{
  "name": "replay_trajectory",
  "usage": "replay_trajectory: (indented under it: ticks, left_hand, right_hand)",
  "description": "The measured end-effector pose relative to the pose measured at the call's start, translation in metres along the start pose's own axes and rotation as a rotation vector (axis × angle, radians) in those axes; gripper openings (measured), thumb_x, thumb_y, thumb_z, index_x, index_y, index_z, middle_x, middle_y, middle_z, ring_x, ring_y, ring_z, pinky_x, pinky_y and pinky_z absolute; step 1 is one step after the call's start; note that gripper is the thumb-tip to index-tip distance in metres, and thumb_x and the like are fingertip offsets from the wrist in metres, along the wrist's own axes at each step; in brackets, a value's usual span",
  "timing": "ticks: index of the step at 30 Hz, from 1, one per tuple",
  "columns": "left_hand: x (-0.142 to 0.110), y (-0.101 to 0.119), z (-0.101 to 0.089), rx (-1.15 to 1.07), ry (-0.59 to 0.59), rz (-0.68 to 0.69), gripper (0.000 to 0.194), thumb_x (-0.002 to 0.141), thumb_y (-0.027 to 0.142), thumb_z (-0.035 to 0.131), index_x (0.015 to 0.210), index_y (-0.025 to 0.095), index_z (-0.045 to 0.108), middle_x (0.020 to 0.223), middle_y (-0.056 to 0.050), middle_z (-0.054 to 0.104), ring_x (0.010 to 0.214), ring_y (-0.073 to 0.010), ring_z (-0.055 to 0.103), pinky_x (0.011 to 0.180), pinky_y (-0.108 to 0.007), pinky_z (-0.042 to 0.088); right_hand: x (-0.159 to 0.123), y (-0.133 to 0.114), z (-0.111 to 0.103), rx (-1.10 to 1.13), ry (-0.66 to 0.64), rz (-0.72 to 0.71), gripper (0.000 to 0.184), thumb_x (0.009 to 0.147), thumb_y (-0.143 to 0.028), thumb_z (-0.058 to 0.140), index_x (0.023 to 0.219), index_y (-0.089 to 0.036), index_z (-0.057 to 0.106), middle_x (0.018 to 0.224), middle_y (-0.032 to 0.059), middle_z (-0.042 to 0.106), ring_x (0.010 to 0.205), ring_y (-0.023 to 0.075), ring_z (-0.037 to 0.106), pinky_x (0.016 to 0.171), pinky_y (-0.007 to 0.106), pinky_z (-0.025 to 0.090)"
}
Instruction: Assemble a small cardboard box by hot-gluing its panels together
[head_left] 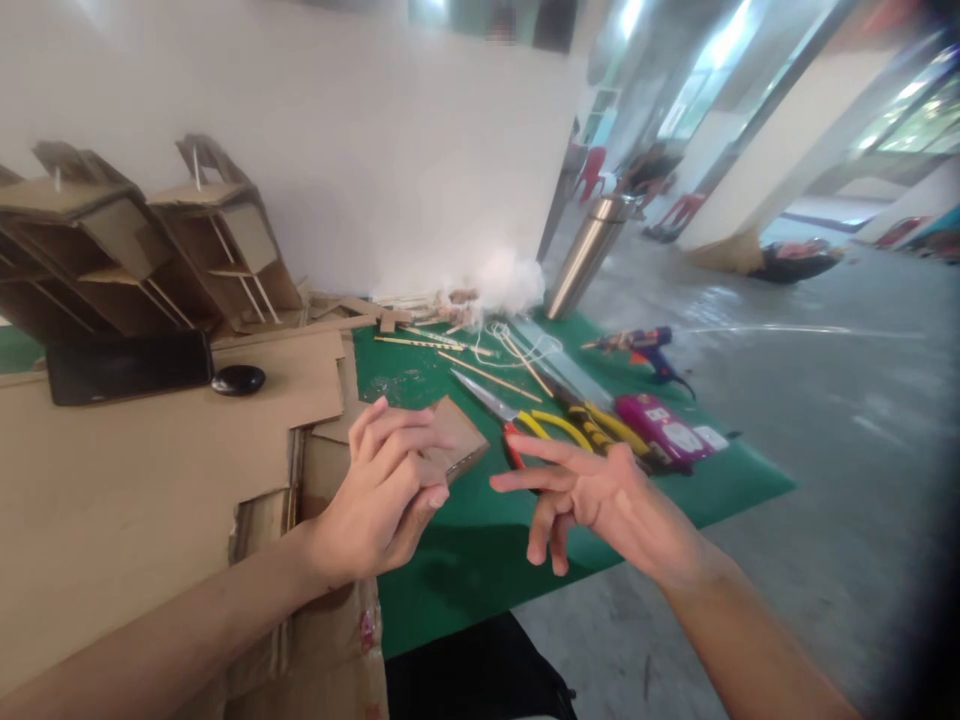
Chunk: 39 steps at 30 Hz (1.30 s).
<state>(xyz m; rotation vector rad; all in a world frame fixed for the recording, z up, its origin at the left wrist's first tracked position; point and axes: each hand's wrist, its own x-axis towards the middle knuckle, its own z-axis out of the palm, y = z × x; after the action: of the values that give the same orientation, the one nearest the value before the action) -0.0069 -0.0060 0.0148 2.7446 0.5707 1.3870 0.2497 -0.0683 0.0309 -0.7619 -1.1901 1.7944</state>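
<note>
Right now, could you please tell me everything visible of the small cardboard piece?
The small cardboard piece is brown and flat, with straight edges meeting at corners; its near edge shows some thickness and small marks. It is tilted, seemingly above the green tabletop. The left hand holds it, fingers covering its left part, so the full outline is hidden. The right hand does not touch it.
</note>
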Motion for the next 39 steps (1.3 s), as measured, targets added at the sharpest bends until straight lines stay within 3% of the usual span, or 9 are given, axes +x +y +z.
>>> replay_trajectory:
  ticks: [5, 10, 13, 16, 20, 26, 28, 33, 39]
  left_hand:
    - [0.000, 0.000, 0.002, 0.072, -0.004, 0.157, 0.024, 0.104, 0.019, 0.037, 0.086, 0.024, 0.051, 0.098, -0.004, 0.073, 0.111, -0.0206, 0.055, 0.118, -0.045, 0.023]
    - [0.000, -0.001, 0.003, 0.073, 0.004, 0.133, 0.023, 0.104, 0.019, 0.037, 0.086, 0.023, 0.051, 0.096, -0.004, 0.073, 0.108, -0.0204, 0.057, 0.118, -0.045, 0.022]
    - [0.000, -0.002, 0.003, 0.071, 0.006, 0.117, 0.024, 0.104, 0.019, 0.035, 0.086, 0.024, 0.050, 0.096, -0.003, 0.072, 0.107, -0.0204, 0.058, 0.118, -0.044, 0.022]
    - [-0.001, -0.002, 0.003, 0.076, 0.001, 0.113, 0.023, 0.104, 0.019, 0.035, 0.087, 0.024, 0.050, 0.096, -0.003, 0.072, 0.107, -0.0205, 0.058, 0.118, -0.044, 0.023]
    - [-0.002, -0.002, 0.004, 0.094, 0.004, 0.095, 0.022, 0.104, 0.020, 0.036, 0.089, 0.025, 0.050, 0.096, -0.003, 0.072, 0.106, -0.0209, 0.059, 0.116, -0.044, 0.024]
    - [-0.002, -0.002, 0.004, 0.102, 0.004, 0.074, 0.018, 0.101, 0.019, 0.040, 0.089, 0.025, 0.051, 0.098, -0.003, 0.073, 0.106, -0.0214, 0.061, 0.115, -0.044, 0.025]
    - [-0.002, -0.002, 0.003, 0.103, -0.005, 0.074, 0.017, 0.101, 0.019, 0.041, 0.090, 0.026, 0.051, 0.098, -0.002, 0.073, 0.106, -0.0213, 0.061, 0.115, -0.043, 0.025]
    - [-0.001, -0.002, 0.002, 0.099, -0.015, 0.086, 0.015, 0.101, 0.018, 0.042, 0.091, 0.025, 0.052, 0.098, -0.003, 0.073, 0.108, -0.0207, 0.059, 0.117, -0.043, 0.023]
    - [-0.003, -0.003, 0.005, 0.099, 0.004, 0.106, 0.018, 0.104, 0.024, 0.043, 0.092, 0.024, 0.056, 0.098, -0.002, 0.073, 0.108, -0.0203, 0.058, 0.118, -0.043, 0.023]
  right_hand:
    - [0.001, 0.002, -0.001, 0.030, 0.160, -0.098, 0.057, 0.088, -0.072, 0.052, 0.124, -0.033, 0.071, 0.121, 0.0089, 0.075, 0.071, 0.0226, 0.076, 0.053, 0.032, 0.059]
    - [0.009, 0.003, 0.000, 0.096, 0.487, -0.352, 0.034, 0.087, -0.054, 0.063, 0.096, -0.025, 0.080, 0.085, 0.0029, 0.079, 0.054, 0.0170, 0.068, 0.042, 0.026, 0.053]
    - [0.015, 0.007, -0.004, 0.106, 0.674, -0.489, 0.026, 0.085, -0.043, 0.063, 0.083, -0.022, 0.078, 0.075, 0.0010, 0.073, 0.058, 0.0147, 0.066, 0.048, 0.025, 0.054]
    - [0.020, 0.014, -0.008, 0.054, 0.753, -0.552, 0.027, 0.087, -0.042, 0.059, 0.084, -0.023, 0.077, 0.083, 0.0023, 0.074, 0.076, 0.0171, 0.070, 0.066, 0.029, 0.059]
    - [0.018, 0.021, -0.003, -0.208, 0.678, -0.496, 0.022, 0.091, -0.040, 0.062, 0.094, -0.025, 0.078, 0.101, 0.0046, 0.074, 0.100, 0.0219, 0.068, 0.086, 0.034, 0.056]
    - [0.007, 0.012, 0.028, -0.543, 0.240, -0.040, 0.036, 0.093, -0.053, 0.061, 0.103, -0.022, 0.076, 0.091, 0.0060, 0.068, 0.076, 0.0170, 0.058, 0.064, 0.028, 0.048]
    - [0.008, 0.010, 0.040, -0.590, 0.149, 0.055, 0.037, 0.090, -0.054, 0.065, 0.102, -0.020, 0.075, 0.090, 0.0048, 0.065, 0.072, 0.0145, 0.053, 0.061, 0.026, 0.044]
    - [0.018, 0.012, 0.057, -0.562, 0.169, 0.016, 0.039, 0.093, -0.053, 0.060, 0.081, -0.017, 0.069, 0.075, 0.0004, 0.056, 0.062, 0.0109, 0.045, 0.054, 0.024, 0.036]
    - [0.025, 0.011, 0.059, -0.622, 0.194, -0.115, 0.033, 0.098, -0.045, 0.058, 0.084, -0.020, 0.075, 0.079, 0.0016, 0.062, 0.072, 0.0141, 0.054, 0.067, 0.026, 0.045]
